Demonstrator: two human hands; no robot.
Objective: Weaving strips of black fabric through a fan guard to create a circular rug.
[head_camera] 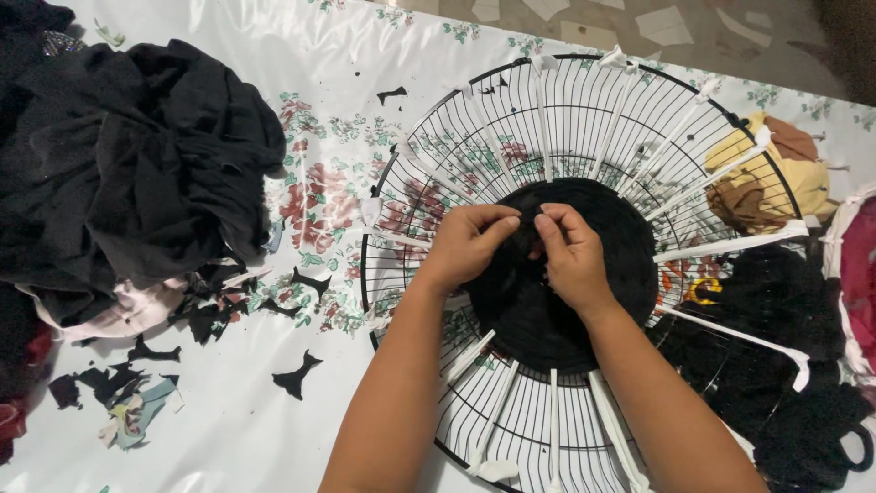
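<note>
1. Black woven fabric disc (557, 310) sits at the hub of the round wire fan guard (438, 155), directly under both hands.
2. Left hand (461, 246) and right hand (570, 260) pinch 1 black strip (527, 239) between their fingertips, equally near.

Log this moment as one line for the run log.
left hand: pinching black strip | right hand: pinching same strip | under hands: black woven disc on wire grille | left: black cloth pile

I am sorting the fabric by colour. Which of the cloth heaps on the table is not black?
The small heap of yellow and brown cloth at the far right, partly behind the round wire fan guard. The big pile on the left is black.
</note>
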